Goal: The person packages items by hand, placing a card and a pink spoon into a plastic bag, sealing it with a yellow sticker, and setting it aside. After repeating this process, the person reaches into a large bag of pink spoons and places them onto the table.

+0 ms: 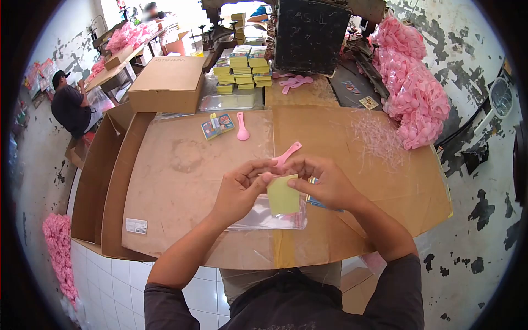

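Observation:
A pale yellow card (283, 195) is upright between both hands above the cardboard-covered table. My left hand (246, 186) is closed, thumb and fingertips pinching the card's upper left corner. My right hand (324, 184) is closed on its upper right side, the thumb lying on its face. A pink spoon (288, 153) shows just beyond the fingertips, its lower end hidden by the hands. Below the card lies a stack of clear plastic bags (258, 216). Partly covered by my right hand is a bundle of blue printed cards (329, 205).
Further back lie a banded card pack (218, 126) and a second pink spoon (242, 127). Stacks of yellow-edged cards (242, 69) stand behind, beside a closed carton (166, 82). Plastic scraps (379, 137) and bagged pink spoons (415, 88) are at right. A person (71, 104) sits far left.

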`<action>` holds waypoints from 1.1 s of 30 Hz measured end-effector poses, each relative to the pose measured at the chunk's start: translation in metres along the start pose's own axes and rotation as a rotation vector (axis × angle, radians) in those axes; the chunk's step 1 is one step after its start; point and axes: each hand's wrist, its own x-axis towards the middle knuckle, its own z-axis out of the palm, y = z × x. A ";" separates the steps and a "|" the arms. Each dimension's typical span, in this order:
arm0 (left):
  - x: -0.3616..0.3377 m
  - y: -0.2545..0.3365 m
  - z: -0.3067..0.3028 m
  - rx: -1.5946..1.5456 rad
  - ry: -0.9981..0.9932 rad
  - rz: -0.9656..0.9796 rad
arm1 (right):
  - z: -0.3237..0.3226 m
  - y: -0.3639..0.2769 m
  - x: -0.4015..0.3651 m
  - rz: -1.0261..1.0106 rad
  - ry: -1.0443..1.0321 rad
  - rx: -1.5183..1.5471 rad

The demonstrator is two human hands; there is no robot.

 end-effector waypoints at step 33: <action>0.002 -0.005 -0.016 0.036 -0.148 -0.100 | -0.041 0.012 -0.008 -0.006 -0.051 -0.119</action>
